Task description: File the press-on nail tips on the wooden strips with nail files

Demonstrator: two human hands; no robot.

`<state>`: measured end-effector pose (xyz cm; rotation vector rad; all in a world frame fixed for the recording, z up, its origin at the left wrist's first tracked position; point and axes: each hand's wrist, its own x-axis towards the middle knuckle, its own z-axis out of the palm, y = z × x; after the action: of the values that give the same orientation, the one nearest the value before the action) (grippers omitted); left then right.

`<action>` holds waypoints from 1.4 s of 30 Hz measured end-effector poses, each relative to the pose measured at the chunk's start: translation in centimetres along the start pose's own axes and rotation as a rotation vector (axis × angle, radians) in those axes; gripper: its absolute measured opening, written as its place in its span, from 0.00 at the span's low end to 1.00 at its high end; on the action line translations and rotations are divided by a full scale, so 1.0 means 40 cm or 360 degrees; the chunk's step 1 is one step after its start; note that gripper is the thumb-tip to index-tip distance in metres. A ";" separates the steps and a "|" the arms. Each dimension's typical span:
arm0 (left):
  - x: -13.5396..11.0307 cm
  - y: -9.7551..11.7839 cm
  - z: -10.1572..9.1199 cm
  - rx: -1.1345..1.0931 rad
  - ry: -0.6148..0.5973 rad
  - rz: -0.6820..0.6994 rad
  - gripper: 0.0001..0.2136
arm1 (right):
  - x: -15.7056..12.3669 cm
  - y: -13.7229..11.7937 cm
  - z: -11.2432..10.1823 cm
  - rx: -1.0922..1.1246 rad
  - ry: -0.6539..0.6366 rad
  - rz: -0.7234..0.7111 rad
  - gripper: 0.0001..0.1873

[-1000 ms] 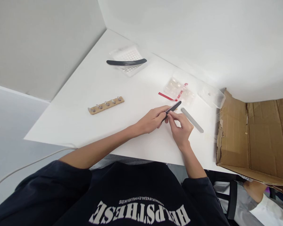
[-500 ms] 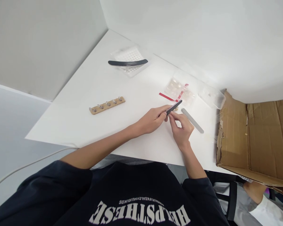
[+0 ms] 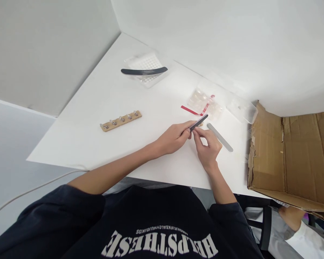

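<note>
Now, black file seemingly more edge-on, in left hand

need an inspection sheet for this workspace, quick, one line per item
surface: white tabletop, loose items lying on it
things in hand: dark file, in the left hand; grey file lying beside the right hand
clutter: wooden strip with five metal fittings; curved black file across a clear package of white dots; clear packet with red tape; clear plastic tray
hands: left hand grips the dark file; right hand has its fingers bunched at it, any pinched item too small to tell
cables: pale cable by the table's near left edge, far end hidden
surroundings: open cardboard box, torn-edged, right; another person's white sleeve, lower right
</note>
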<state>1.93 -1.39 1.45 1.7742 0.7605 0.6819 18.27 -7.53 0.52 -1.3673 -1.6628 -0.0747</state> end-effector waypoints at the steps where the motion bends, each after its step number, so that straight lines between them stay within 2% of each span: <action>1: 0.000 0.002 -0.002 -0.0026 0.0022 0.0004 0.18 | 0.000 0.000 0.000 0.0022 -0.0010 -0.0004 0.07; 5: 0.000 0.010 -0.009 -0.0114 0.0103 0.0019 0.18 | -0.004 0.001 0.003 0.0082 -0.0054 -0.0013 0.08; 9: -0.001 0.006 -0.004 -0.0028 0.0061 0.0053 0.17 | -0.005 0.000 0.004 0.0036 -0.0042 0.0021 0.08; 16: -0.002 0.000 0.009 0.0012 0.0003 0.0042 0.17 | -0.005 0.003 0.003 0.0047 0.0064 -0.0068 0.07; 25: 0.002 0.018 -0.003 -0.0464 -0.0027 -0.0137 0.17 | -0.003 0.005 -0.001 0.0087 0.0114 -0.0170 0.12; 33: -0.001 0.018 0.009 -0.0375 -0.0080 -0.0143 0.13 | -0.004 0.000 0.003 0.0042 0.0086 -0.0176 0.12; 42: 0.005 0.004 0.003 -0.0646 -0.0042 -0.0162 0.14 | 0.000 -0.004 0.003 0.0048 0.0067 -0.0221 0.14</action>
<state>2.18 -1.34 1.59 1.3641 0.6373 0.6884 18.08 -7.53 0.52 -1.2187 -1.7151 -0.1573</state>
